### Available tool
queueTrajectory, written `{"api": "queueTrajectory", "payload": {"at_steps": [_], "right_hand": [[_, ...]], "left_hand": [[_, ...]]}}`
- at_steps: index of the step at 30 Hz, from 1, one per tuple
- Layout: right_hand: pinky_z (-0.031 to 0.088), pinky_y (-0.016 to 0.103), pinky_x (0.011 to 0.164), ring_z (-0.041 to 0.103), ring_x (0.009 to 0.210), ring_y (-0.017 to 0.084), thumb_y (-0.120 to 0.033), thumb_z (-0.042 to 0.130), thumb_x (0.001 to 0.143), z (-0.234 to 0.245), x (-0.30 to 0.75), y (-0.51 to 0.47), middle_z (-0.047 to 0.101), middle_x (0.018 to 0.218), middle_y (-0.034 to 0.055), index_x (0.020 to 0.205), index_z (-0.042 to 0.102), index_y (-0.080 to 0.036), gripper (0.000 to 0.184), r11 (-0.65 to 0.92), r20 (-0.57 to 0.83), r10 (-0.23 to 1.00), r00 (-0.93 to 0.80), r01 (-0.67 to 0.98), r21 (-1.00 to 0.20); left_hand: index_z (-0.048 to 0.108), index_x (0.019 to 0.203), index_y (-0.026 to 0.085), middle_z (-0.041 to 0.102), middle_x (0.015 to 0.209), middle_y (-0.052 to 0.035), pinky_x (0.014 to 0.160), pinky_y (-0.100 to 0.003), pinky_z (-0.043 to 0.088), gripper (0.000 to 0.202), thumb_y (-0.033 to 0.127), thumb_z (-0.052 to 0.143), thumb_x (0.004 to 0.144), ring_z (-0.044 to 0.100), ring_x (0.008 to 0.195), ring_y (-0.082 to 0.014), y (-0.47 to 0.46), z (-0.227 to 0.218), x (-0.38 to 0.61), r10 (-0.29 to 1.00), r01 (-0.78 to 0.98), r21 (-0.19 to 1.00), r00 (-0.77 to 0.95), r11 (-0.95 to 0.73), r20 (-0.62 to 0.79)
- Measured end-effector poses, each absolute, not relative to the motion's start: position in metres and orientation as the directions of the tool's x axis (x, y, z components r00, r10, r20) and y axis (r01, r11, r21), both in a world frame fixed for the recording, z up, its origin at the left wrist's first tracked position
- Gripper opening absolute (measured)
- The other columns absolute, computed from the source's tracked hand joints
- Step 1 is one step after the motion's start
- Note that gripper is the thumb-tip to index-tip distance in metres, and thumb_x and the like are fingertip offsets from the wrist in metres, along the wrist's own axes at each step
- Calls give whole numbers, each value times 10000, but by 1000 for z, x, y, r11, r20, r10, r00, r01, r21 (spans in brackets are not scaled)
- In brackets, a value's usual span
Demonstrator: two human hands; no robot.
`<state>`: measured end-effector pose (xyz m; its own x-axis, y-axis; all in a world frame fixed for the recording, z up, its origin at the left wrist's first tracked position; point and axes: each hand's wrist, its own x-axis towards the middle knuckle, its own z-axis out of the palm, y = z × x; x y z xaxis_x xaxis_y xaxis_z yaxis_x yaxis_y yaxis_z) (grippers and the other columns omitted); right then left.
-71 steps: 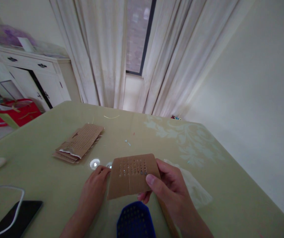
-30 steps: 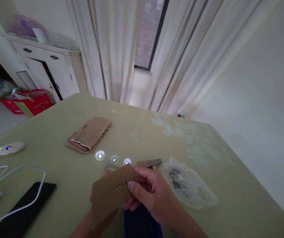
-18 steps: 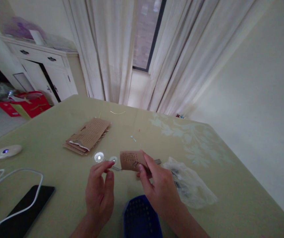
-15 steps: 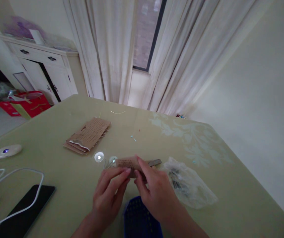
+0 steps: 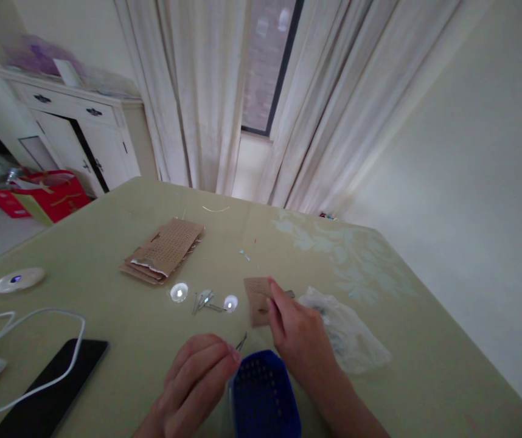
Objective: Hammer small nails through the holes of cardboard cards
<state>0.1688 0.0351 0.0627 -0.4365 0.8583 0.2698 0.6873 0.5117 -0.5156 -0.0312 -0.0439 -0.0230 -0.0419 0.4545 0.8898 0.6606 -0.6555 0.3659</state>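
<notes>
My right hand (image 5: 300, 337) rests its fingers on a small perforated cardboard piece (image 5: 256, 292) that lies flat on the table; the fingers are curled against it. My left hand (image 5: 197, 380) is pinched shut on a thin metal pin (image 5: 241, 342) just left of a blue perforated basket (image 5: 263, 395). Loose pins (image 5: 204, 300) lie on the cloth in front of both hands.
A stack of perforated cardboard sheets (image 5: 164, 249) lies further back. A clear plastic bag (image 5: 347, 331) is at the right. A black phone (image 5: 51, 389), a white cable (image 5: 28, 340) and a white puck (image 5: 19, 280) are at the left. Green tablecloth (image 5: 379, 261) covers the table.
The cardboard piece held up in both hands came down onto the table under my right hand. My left hand let go of it, drew back and now pinches a pin.
</notes>
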Motion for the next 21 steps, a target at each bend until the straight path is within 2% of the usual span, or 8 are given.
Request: {"api": "queueTrajectory", "payload": {"at_steps": [2,3,4,6,10,12,17,21], "right_hand": [[680,378,761,845,877,302,-326,552,1091,70,181,37,861,1115,177,1412,727,-158,402,402,251,912,-323,591,-700],[675,344,699,837,822,277,-391,592,1084,73,188,36,862,1068,151,1371,738,-170,390,336,225,937,-266,522,-784],[665,319,648,823,774,256,-448,632,1067,75,194,34,857,1034,132,1331,744,-176,395,272,196,958,-209,452,-849],[637,289,586,787,712,229,-523,711,1012,71,205,26,845,978,114,1251,754,-171,427,178,152,983,-106,316,-932],[570,263,527,726,620,204,-551,852,905,39,216,-1,794,777,58,1177,763,-160,484,30,37,995,97,73,-997],[560,271,517,711,605,203,-545,890,876,20,218,-16,787,781,52,1166,764,-164,495,-8,-5,980,198,14,-1000],[553,289,506,679,580,211,-574,887,872,-4,220,-48,734,695,16,1140,764,-182,490,10,7,928,373,-6,-1000],[558,290,505,669,561,205,-589,877,877,-9,221,-60,719,682,10,1124,777,-193,477,20,22,918,397,10,-1000]], "left_hand": [[797,1103,245,808,939,-27,825,-272,632,257,55,666,992,773,873,-172,-32,-18,-32,542,607,524,-176,-597,822],[793,1049,246,808,933,-23,814,-271,624,174,121,681,1001,771,858,-172,-23,-16,-34,643,558,654,-257,-511,721],[783,1016,239,811,935,-27,810,-284,620,105,221,680,1015,772,862,-185,-14,-14,-38,800,481,801,-285,-357,528],[776,947,212,817,879,-44,750,-310,615,238,408,646,986,774,817,-223,2,-13,-52,959,344,935,-230,-81,168],[781,891,194,796,795,-59,685,-337,558,404,555,599,915,729,751,-261,14,-17,-84,994,399,916,-108,40,3],[770,848,212,786,775,-56,702,-351,528,415,580,583,893,713,759,-276,15,-18,-94,997,462,885,-74,67,-37],[751,740,248,785,744,-56,716,-360,462,329,537,621,830,700,754,-294,25,-13,-95,998,538,841,-7,61,-68],[759,748,252,783,724,-33,692,-338,457,299,521,639,798,700,727,-274,37,-8,-92,995,548,835,51,44,-86]]}}
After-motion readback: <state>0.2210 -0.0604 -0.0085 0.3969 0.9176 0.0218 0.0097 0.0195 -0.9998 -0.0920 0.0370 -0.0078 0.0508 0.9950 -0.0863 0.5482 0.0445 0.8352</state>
